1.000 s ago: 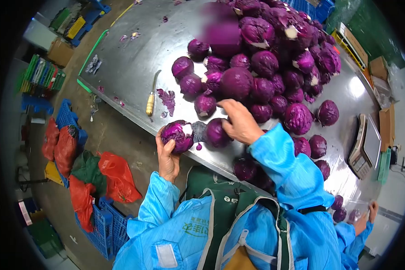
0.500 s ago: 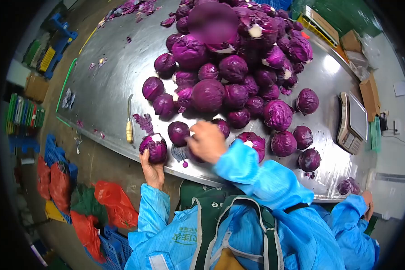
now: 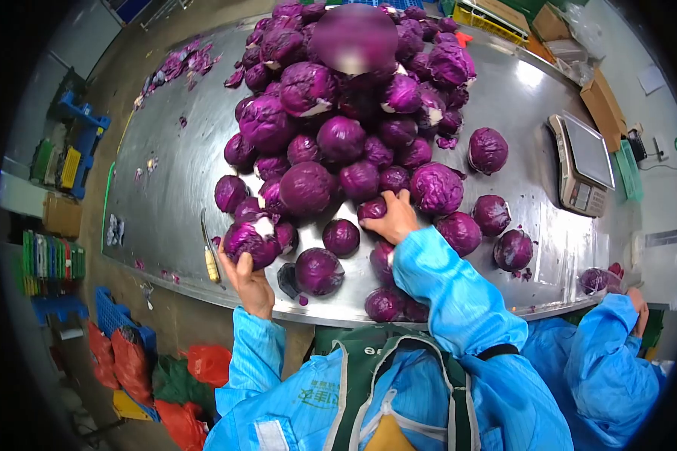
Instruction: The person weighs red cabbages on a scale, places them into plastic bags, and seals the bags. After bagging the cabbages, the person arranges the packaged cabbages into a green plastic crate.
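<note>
My left hand [image 3: 248, 286] is closed around the lower side of a red cabbage [image 3: 253, 242], its pale cut stem facing up, at the table's near edge. Farther right, my right hand [image 3: 393, 219] grips a small red cabbage [image 3: 371, 210] at the front of the pile, with thumb and fingers on its sides. Between the hands lie a round cabbage [image 3: 341, 237] and a larger cabbage [image 3: 319, 271]. Beside the larger one is a dark grey crumpled item [image 3: 287, 279] I cannot identify. Left of my left hand rests a curved-blade knife [image 3: 211, 263] with a pale handle.
A large pile of red cabbages [image 3: 305, 89] covers the middle of the metal table [image 3: 158, 218]. A weighing scale [image 3: 583, 165] stands at the right. Loose leaves [image 3: 184, 62] lie far left. Another person's sleeve [image 3: 613, 338] is at the lower right. Blue crates and red bags are on the floor.
My right hand has moved from the near edge to a small cabbage farther right and forward. My left hand keeps its cabbage. The camera view has shifted; several cabbages show beside my right forearm.
</note>
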The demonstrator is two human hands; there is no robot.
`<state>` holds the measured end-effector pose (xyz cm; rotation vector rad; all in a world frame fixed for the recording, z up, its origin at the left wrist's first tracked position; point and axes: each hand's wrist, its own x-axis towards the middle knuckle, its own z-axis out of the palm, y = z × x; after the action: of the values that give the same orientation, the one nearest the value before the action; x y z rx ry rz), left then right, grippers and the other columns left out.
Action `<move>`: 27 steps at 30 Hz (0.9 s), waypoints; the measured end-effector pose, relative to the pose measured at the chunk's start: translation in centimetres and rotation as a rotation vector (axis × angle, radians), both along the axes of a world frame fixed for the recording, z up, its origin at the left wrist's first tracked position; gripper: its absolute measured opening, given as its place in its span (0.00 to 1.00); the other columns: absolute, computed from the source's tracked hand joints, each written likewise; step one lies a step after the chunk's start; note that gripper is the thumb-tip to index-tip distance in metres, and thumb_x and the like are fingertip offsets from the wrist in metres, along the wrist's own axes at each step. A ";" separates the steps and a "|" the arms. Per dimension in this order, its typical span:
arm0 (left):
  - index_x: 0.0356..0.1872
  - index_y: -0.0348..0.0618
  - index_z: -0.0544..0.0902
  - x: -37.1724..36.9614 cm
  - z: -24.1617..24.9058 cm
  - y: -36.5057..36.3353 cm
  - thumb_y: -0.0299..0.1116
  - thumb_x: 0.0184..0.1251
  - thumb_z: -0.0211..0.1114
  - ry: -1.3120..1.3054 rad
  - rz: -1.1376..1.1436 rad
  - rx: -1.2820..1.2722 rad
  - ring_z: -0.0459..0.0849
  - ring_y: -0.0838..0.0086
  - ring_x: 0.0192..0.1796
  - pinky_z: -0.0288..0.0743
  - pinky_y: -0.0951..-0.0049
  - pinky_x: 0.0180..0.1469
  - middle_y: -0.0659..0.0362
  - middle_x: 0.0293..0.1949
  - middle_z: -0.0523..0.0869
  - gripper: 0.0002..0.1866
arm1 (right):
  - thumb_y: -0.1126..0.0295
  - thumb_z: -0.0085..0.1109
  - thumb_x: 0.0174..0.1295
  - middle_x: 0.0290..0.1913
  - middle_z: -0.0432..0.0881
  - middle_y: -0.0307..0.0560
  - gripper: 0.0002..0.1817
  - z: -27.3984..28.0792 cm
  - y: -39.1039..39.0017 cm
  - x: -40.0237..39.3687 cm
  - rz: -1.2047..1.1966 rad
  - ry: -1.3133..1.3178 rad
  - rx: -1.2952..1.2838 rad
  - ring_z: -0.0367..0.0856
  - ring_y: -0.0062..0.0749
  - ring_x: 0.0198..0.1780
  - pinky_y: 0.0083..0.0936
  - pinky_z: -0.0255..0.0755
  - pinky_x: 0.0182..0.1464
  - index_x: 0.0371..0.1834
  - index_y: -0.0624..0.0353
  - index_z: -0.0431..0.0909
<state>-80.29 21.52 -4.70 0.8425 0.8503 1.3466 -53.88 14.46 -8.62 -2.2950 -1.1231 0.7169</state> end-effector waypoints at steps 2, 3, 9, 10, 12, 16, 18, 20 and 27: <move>0.63 0.43 0.59 2.7 2.1 -0.6 0.31 0.48 0.63 0.071 -0.120 0.043 0.74 0.64 0.55 0.72 0.65 0.57 0.52 0.53 0.71 0.37 | 0.55 0.74 0.36 0.48 0.67 0.60 0.41 0.7 -2.6 1.7 -0.036 0.134 0.139 0.72 0.51 0.50 0.34 0.68 0.56 0.55 0.64 0.71; 0.63 0.44 0.59 4.5 3.3 -1.1 0.31 0.45 0.65 0.124 -0.186 0.071 0.74 0.65 0.55 0.71 0.66 0.58 0.52 0.53 0.70 0.39 | 0.56 0.74 0.36 0.48 0.68 0.58 0.40 1.4 -4.1 2.8 -0.013 0.151 0.230 0.72 0.49 0.50 0.34 0.68 0.56 0.55 0.64 0.72; 0.62 0.46 0.59 19.0 4.5 -4.2 0.31 0.35 0.75 0.364 -0.589 0.294 0.72 0.67 0.56 0.67 0.68 0.60 0.54 0.53 0.69 0.47 | 0.67 0.73 0.44 0.50 0.69 0.46 0.37 7.6 -14.6 12.1 -0.219 0.672 0.608 0.74 0.34 0.55 0.29 0.70 0.56 0.59 0.67 0.66; 0.63 0.45 0.59 22.5 4.3 -4.9 0.34 0.36 0.75 0.352 -0.673 0.338 0.73 0.68 0.55 0.68 0.68 0.60 0.54 0.54 0.69 0.47 | 0.68 0.73 0.45 0.51 0.69 0.46 0.38 8.3 -16.9 14.7 -0.281 0.654 0.629 0.74 0.34 0.54 0.28 0.70 0.56 0.59 0.68 0.65; 0.63 0.44 0.59 29.9 4.5 -6.3 0.33 0.36 0.77 0.394 -0.813 0.448 0.73 0.66 0.56 0.67 0.66 0.61 0.52 0.54 0.69 0.48 | 0.65 0.75 0.43 0.53 0.70 0.51 0.39 7.7 -21.7 21.0 -0.466 0.483 0.653 0.76 0.36 0.52 0.29 0.70 0.56 0.58 0.69 0.65; 0.60 0.41 0.61 47.3 5.0 -11.1 0.37 0.35 0.79 0.403 -0.992 0.703 0.77 0.61 0.52 0.72 0.65 0.55 0.46 0.52 0.72 0.47 | 0.60 0.76 0.40 0.51 0.72 0.56 0.38 6.6 -29.7 34.9 -0.806 -0.060 0.700 0.76 0.40 0.48 0.31 0.71 0.51 0.53 0.71 0.70; 0.59 0.39 0.62 55.3 6.3 -14.4 0.41 0.34 0.78 0.464 -1.027 0.788 0.79 0.59 0.50 0.73 0.66 0.54 0.44 0.50 0.75 0.47 | 0.57 0.74 0.40 0.49 0.72 0.60 0.36 11.3 -31.3 38.8 -0.837 -0.001 0.753 0.73 0.42 0.51 0.33 0.68 0.54 0.49 0.70 0.72; 0.57 0.39 0.65 62.4 7.3 -17.0 0.41 0.34 0.76 0.475 -1.032 0.936 0.79 0.56 0.50 0.72 0.64 0.54 0.44 0.50 0.76 0.44 | 0.56 0.74 0.39 0.49 0.71 0.61 0.37 9.2 -33.0 45.8 -0.987 -0.266 0.699 0.73 0.45 0.51 0.34 0.67 0.55 0.50 0.70 0.72; 0.56 0.37 0.65 78.8 4.1 -22.5 0.41 0.34 0.75 0.695 -1.056 1.133 0.77 0.52 0.52 0.70 0.62 0.57 0.43 0.50 0.76 0.43 | 0.47 0.69 0.38 0.53 0.68 0.61 0.43 6.9 -34.6 59.1 -0.970 -0.467 0.435 0.73 0.54 0.53 0.36 0.67 0.57 0.58 0.60 0.69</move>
<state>-1.51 -0.97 -0.61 2.3068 -0.0745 0.4326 5.22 -20.12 -1.76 -2.2677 -0.1671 -0.4062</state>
